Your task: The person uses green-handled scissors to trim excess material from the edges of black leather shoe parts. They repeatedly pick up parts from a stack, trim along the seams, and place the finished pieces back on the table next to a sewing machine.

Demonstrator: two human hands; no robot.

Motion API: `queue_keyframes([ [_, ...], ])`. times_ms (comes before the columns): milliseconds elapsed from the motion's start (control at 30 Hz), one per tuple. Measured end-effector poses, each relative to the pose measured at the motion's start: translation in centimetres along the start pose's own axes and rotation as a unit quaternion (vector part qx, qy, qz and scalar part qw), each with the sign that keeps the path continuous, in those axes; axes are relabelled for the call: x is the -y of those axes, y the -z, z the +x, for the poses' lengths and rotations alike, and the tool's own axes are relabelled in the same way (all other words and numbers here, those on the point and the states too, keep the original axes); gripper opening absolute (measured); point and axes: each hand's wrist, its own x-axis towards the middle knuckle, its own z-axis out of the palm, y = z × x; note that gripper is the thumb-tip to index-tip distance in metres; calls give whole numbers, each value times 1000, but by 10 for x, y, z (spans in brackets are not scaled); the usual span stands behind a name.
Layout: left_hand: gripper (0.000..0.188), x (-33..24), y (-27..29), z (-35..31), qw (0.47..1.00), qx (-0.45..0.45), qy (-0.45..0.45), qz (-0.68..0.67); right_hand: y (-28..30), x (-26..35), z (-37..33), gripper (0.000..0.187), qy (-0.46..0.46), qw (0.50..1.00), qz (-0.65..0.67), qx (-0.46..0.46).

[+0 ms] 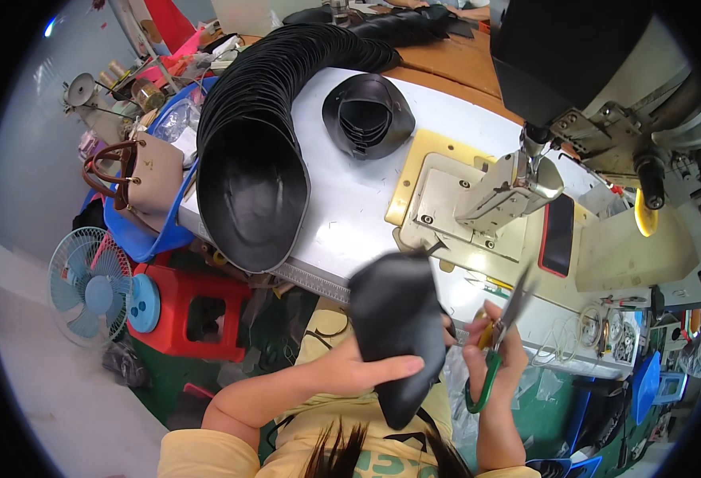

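My left hand [365, 371] grips a curved black leather-like piece [394, 307] in front of my body, its thumb lying across the surface. A thin dark strip or thread end sticks up from the top of this piece. In my right hand [508, 362] is a pair of scissors [517, 304] with a green handle loop, blades pointing up and slightly blurred. Something small and yellow, too blurred to name, shows at those fingers. The right fingertips are close to the black piece's right edge; whether they touch it I cannot tell.
A long nested stack of black moulded pieces [255, 203] curves along the white table [330, 211]. Beyond sits a smaller black nested group [368, 119]. A sewing machine [510, 187] and a phone [557, 235] are at right. A red stool [187, 311], fan [91, 287] and handbag [155, 175] are left.
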Motion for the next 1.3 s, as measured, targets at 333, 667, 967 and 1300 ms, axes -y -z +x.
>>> queue_keyframes([
  [333,55,-30,20,-22,941,18,10,-338,-2,-15,12,32,-5,989,-117,87],
  [667,51,-77,64,-37,934,-324,-109,-100,3,-35,23,40,31,974,-224,24],
  [967,83,-75,278,91,642,-577,-112,492,-19,-53,29,50,166,918,-351,82],
  [1300,36,-45,169,54,661,-550,-362,360,-13,-64,31,51,175,892,-413,48],
])
